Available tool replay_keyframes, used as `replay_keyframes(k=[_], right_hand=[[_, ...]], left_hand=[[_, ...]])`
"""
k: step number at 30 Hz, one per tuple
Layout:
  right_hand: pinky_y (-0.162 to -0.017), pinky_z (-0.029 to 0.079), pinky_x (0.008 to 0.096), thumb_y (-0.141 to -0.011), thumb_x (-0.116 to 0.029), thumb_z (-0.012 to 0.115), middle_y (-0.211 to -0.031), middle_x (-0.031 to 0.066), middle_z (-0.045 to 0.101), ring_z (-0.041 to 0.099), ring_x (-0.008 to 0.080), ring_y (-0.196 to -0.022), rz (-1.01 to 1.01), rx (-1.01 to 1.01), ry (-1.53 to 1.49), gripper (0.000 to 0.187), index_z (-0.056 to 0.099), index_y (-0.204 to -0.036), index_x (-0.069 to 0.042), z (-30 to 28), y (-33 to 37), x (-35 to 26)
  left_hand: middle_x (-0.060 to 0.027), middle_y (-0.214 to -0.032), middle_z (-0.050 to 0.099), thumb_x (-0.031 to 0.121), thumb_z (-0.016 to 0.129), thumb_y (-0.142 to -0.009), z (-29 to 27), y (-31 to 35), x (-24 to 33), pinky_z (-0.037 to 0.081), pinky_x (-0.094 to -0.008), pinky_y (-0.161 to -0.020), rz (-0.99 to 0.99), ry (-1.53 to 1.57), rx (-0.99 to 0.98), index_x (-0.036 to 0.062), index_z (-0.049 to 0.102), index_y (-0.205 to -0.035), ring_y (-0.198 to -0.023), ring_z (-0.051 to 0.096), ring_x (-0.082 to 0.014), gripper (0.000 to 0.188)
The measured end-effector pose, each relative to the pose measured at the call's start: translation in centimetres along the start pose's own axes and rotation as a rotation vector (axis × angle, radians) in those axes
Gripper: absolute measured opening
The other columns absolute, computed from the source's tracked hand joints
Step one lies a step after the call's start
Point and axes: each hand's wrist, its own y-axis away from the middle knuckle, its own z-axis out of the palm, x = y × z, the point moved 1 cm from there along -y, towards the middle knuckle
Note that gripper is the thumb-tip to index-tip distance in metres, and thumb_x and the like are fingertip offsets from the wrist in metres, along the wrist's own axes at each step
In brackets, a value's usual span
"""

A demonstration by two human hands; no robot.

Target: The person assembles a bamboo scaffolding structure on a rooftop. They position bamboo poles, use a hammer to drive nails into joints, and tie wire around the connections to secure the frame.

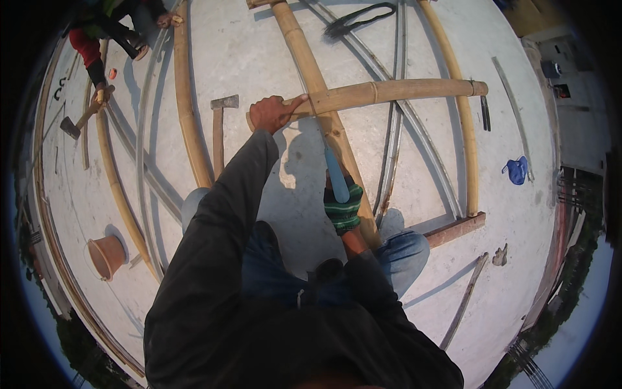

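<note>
My bare left hand [273, 114] is closed round the left end of a bamboo piece [402, 92] lying crosswise, its thumb stretched along the top. That piece rests over a long bamboo pole [299, 45] and reaches another bamboo pole [464, 136] on the right. In a green-and-black striped glove, my right hand [342, 211] is wrapped round the blue handle of a saw [334, 170]. The thin blade shows nearly edge-on and meets the crosswise piece just right of my left thumb. How deep the blade sits cannot be made out.
Left of my arm lies a hatchet [220, 126]. Crossed metal bars [372, 61] and a black fibre bundle [356, 24] lie ahead. A co-worker's hand [100, 97] holds another hatchet [79, 123] at upper left. A bucket [107, 257] stands at left; a blue bag-like item [516, 170] lies right.
</note>
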Motion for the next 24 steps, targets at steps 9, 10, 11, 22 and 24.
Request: replay_keyframes(k=[9, 10, 11, 22, 24], right_hand=[[-0.068, 0.057, 0.0449, -0.098, -0.012, 0.071, -0.097, 0.0253, 0.073, 0.074, 0.0419, -0.082, -0.086, 0.122, 0.090, 0.033, 0.068, -0.129, 0.001, 1.2, -2.4, 0.0], [-0.064, 0.055, 0.0454, -0.097, -0.011, 0.071, -0.092, 0.0251, 0.072, 0.073, 0.0422, -0.078, -0.147, 0.179, 0.005, 0.032, 0.069, -0.127, 0.000, 2.8, -4.8, 0.4], [-0.063, 0.055, 0.0452, -0.097, -0.012, 0.071, -0.090, 0.0248, 0.072, 0.072, 0.0427, -0.077, -0.122, 0.171, -0.052, 0.029, 0.069, -0.124, 0.000, 4.0, -6.9, 0.7], [-0.071, 0.060, 0.0402, -0.102, -0.016, 0.068, -0.122, 0.0257, 0.072, 0.076, 0.0405, -0.090, -0.220, 0.111, -0.008, 0.047, 0.061, -0.145, 0.001, -2.3, 1.8, -1.2], [-0.067, 0.057, 0.0407, -0.099, -0.015, 0.071, -0.108, 0.0229, 0.074, 0.074, 0.0369, -0.080, -0.142, 0.138, -0.130, 0.038, 0.066, -0.134, 0.001, 0.3, -1.9, 0.1]], left_hand=[[-0.0154, -0.075, 0.075, 0.093, 0.048, -0.088, 1.0, -0.4, -0.7, 0.058, -0.0494, -0.072, -0.038, 0.083, 0.012, 0.0064, 0.078, -0.081, -0.078, 0.077, -0.0370, 0.091], [-0.0152, -0.079, 0.076, 0.089, 0.056, -0.085, 1.2, -0.2, -1.2, 0.058, -0.0497, -0.074, 0.062, 0.073, 0.046, 0.0060, 0.077, -0.088, -0.081, 0.077, -0.0372, 0.086], [-0.0149, -0.083, 0.077, 0.086, 0.063, -0.083, 1.1, -0.1, -2.0, 0.058, -0.0500, -0.075, 0.177, 0.073, 0.095, 0.0057, 0.076, -0.095, -0.083, 0.077, -0.0374, 0.082], [-0.0192, -0.098, 0.077, 0.028, 0.086, -0.075, 3.7, -1.3, -3.9, 0.060, -0.0513, -0.081, 0.294, -0.035, 0.075, 0.0052, 0.063, -0.110, -0.094, 0.076, -0.0406, 0.048], [-0.0187, -0.096, 0.077, 0.026, 0.085, -0.075, 3.7, -1.2, -3.9, 0.060, -0.0510, -0.080, 0.315, -0.027, 0.088, 0.0057, 0.063, -0.110, -0.093, 0.076, -0.0406, 0.046]])
